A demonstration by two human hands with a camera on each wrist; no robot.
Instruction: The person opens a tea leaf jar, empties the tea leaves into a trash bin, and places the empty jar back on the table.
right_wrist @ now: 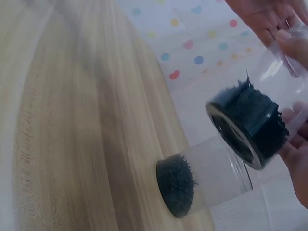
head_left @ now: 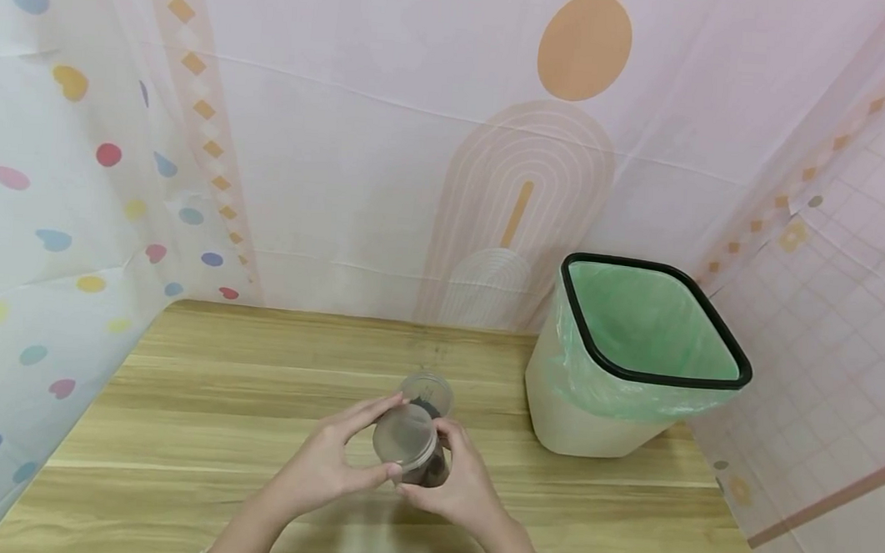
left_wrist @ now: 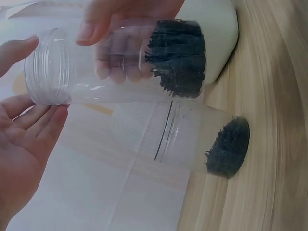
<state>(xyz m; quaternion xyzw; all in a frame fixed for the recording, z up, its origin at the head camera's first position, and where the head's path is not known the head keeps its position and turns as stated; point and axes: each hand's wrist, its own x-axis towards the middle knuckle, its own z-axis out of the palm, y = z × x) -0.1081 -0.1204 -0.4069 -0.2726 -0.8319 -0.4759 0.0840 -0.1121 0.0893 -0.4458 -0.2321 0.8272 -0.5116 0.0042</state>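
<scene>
A clear plastic jar (left_wrist: 86,67) with dark shredded material packed in its bottom is held up off the table by both hands. My left hand (head_left: 328,463) grips the round, clear lid (head_left: 404,433) at its top, thumb on the near side and fingers on the far side. Round the jar's body curl the fingers of my right hand (head_left: 469,487). The right wrist view shows the jar's underside tilted into sight above the wood. Just behind it stands a second clear jar (head_left: 429,386), upright on the table, also with dark shreds (right_wrist: 177,185) at its bottom.
On the right of the wooden table (head_left: 257,384) stands a white bin (head_left: 578,421) with a black rim and a green liner bag. Patterned cloth (head_left: 342,179) hangs behind the table and along both sides.
</scene>
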